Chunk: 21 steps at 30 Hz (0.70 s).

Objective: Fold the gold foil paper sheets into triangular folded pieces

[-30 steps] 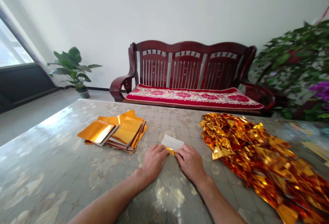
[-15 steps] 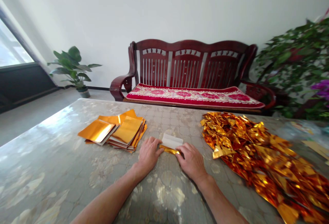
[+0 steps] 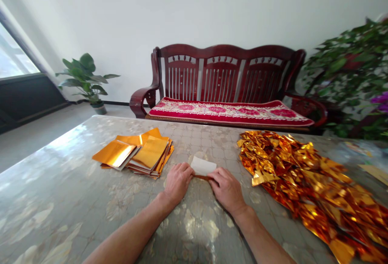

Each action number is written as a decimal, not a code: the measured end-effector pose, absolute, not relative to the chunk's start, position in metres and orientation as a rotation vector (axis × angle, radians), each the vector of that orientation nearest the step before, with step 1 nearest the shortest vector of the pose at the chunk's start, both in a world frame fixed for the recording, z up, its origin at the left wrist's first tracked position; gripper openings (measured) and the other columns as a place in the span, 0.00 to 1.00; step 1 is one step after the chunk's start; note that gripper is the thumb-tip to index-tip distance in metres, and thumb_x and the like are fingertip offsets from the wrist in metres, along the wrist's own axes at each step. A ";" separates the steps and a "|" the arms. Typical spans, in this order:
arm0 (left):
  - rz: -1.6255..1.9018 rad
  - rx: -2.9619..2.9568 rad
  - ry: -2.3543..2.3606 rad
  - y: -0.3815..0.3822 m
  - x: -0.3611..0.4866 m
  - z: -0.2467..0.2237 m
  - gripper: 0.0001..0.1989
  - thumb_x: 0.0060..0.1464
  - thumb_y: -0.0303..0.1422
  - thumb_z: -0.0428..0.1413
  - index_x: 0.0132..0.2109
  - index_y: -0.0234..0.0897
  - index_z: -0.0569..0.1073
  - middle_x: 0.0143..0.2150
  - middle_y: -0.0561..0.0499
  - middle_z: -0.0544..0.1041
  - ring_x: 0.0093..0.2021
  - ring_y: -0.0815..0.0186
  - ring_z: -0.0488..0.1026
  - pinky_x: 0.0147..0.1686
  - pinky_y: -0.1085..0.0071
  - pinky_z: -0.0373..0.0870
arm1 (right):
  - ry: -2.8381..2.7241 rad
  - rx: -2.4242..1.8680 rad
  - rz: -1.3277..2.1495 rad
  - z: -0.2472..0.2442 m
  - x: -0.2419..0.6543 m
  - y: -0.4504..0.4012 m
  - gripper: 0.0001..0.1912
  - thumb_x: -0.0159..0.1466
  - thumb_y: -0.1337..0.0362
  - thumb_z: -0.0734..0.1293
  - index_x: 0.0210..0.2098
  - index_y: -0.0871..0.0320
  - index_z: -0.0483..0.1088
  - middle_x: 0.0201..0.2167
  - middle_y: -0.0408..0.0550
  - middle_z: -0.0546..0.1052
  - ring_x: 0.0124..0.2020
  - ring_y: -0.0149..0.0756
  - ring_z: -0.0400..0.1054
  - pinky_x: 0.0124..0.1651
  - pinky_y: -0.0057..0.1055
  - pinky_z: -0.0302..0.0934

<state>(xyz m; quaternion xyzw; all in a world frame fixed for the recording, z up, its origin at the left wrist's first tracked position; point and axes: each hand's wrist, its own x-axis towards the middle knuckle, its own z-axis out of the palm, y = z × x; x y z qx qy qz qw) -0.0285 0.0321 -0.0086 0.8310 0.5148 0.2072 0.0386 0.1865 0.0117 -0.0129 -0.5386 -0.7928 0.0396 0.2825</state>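
Note:
Between my two hands lies a sheet of gold foil paper (image 3: 203, 166), its pale back facing up and its near edge rolled into a narrow gold strip. My left hand (image 3: 179, 179) pinches the left end of that strip. At the right end, the fingers of my right hand (image 3: 224, 185) are closed on the same sheet. A loose stack of flat gold foil sheets (image 3: 150, 153) rests left of my left hand. Right of my right hand spreads a large heap of folded gold foil pieces (image 3: 303, 183).
The patterned table (image 3: 127, 211) carries everything. Beyond its far edge stands a dark red wooden bench (image 3: 220, 74) with a red floral cover (image 3: 230, 111). A clear plastic bag (image 3: 354, 153) lies at the far right. Potted plants (image 3: 87, 78) flank the bench.
The near edge of the sheet has turned over a little; the strip shows darker and narrower, with the pale back lying above it. Both hands stay at its ends with barely any shift.

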 end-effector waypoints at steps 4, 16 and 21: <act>0.562 2.624 1.590 0.031 -0.026 -0.007 0.08 0.65 0.32 0.51 0.40 0.41 0.75 0.38 0.50 0.74 0.42 0.61 0.69 0.42 0.65 0.62 | -2.144 -1.456 0.080 -0.013 0.186 0.012 0.09 0.64 0.69 0.66 0.41 0.52 0.76 0.37 0.45 0.76 0.43 0.36 0.69 0.46 0.30 0.61; 0.514 2.778 1.510 0.003 -0.001 0.000 0.08 0.64 0.38 0.53 0.40 0.39 0.73 0.40 0.48 0.75 0.43 0.58 0.70 0.45 0.59 0.60 | -2.294 -1.454 0.098 0.003 0.179 0.003 0.11 0.65 0.67 0.62 0.33 0.52 0.77 0.31 0.45 0.74 0.38 0.36 0.66 0.41 0.31 0.55; 0.563 2.750 1.485 0.005 -0.003 0.003 0.11 0.63 0.31 0.52 0.32 0.37 0.74 0.33 0.48 0.77 0.41 0.59 0.72 0.46 0.58 0.60 | -2.399 -1.324 0.047 0.010 0.178 0.000 0.10 0.58 0.73 0.64 0.30 0.54 0.76 0.35 0.47 0.76 0.44 0.41 0.63 0.51 0.38 0.53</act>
